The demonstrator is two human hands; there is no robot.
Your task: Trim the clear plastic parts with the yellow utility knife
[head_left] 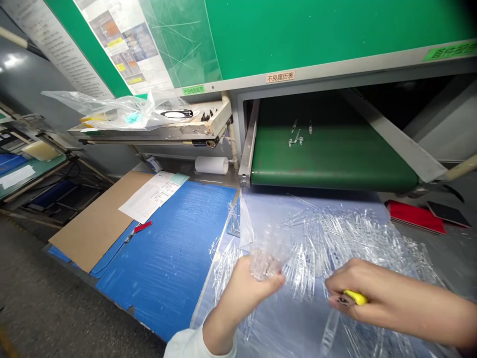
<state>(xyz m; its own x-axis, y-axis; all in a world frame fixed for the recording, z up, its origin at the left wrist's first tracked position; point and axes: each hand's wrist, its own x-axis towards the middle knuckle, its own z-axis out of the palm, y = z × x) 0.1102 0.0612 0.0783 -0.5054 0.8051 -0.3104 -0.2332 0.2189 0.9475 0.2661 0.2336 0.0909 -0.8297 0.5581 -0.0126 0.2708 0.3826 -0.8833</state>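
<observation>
My left hand is closed around a bundle of small clear plastic pieces, which looks blurred. To its right, my right hand grips a yellow-handled tool; the working end is hidden by the fingers. A single clear plastic piece shows just below the right hand, and whether it touches the hand I cannot tell. Around and behind both hands, a wide heap of slim clear plastic parts covers the pale blue sheet. More clear parts lie left of my left hand.
Ahead stands a green conveyor belt carrying a few clear parts. At left are a blue board, brown cardboard, papers and a red-handled knife. A shelf overhangs them. Red pads lie at right.
</observation>
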